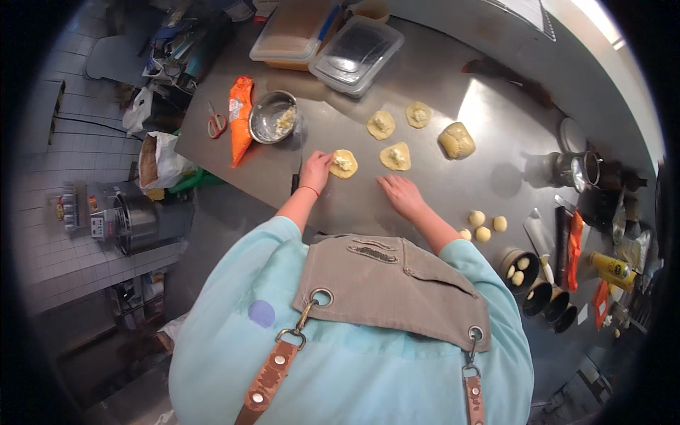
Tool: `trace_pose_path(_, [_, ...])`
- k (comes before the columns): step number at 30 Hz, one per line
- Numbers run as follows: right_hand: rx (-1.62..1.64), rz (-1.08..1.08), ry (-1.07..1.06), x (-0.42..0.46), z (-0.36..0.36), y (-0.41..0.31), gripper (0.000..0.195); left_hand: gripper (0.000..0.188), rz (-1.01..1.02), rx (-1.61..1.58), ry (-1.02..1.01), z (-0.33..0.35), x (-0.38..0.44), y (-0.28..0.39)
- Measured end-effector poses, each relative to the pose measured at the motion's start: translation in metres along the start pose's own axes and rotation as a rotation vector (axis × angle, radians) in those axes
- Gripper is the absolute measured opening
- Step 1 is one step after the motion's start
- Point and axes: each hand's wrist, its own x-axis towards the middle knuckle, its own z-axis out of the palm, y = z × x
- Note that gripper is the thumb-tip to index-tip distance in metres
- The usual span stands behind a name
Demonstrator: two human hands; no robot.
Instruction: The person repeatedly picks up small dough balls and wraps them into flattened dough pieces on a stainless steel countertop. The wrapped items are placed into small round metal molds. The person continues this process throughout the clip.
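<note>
My left hand (317, 169) touches the left edge of a flat dough round (343, 164) topped with a crumbly white filling; its fingertips look closed on that edge. My right hand (399, 192) rests on the steel table with fingers slightly spread, holding nothing. Just above it lies another filled dough round (396, 156). Two more, a left one (380, 125) and a right one (418, 115), lie farther back. A steel bowl (272, 117) with some filling stands left, beside an orange piping bag (241, 122). Several dough balls (483, 234) sit near my right forearm.
Red-handled scissors (217, 125) lie at the left. Lidded plastic containers (357, 53) stand at the back. A wrapped lump of dough (457, 141) is right of the rounds. Dark round tins (519, 271), a metal spatula (540, 239) and a steel pot (578, 169) occupy the right side.
</note>
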Motion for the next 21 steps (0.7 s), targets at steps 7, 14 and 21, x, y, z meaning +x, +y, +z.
trace_pose_path(7, [0.153, 0.413, 0.102, 0.075, 0.059, -0.035, 0.032, 0.014, -0.033, -0.057, -0.083, -0.004, 0.008, -0.006])
trace_pose_path(14, [0.537, 0.752, 0.162, 0.097, 0.055, -0.038, 0.018, 0.023, -0.221, -0.235, -0.285, -0.008, 0.020, -0.025])
trace_pose_path(21, [1.377, 0.896, 0.236, 0.095, 0.050, -0.029, 0.018, 0.025, -0.614, -0.913, -0.439, -0.039, 0.024, 0.004])
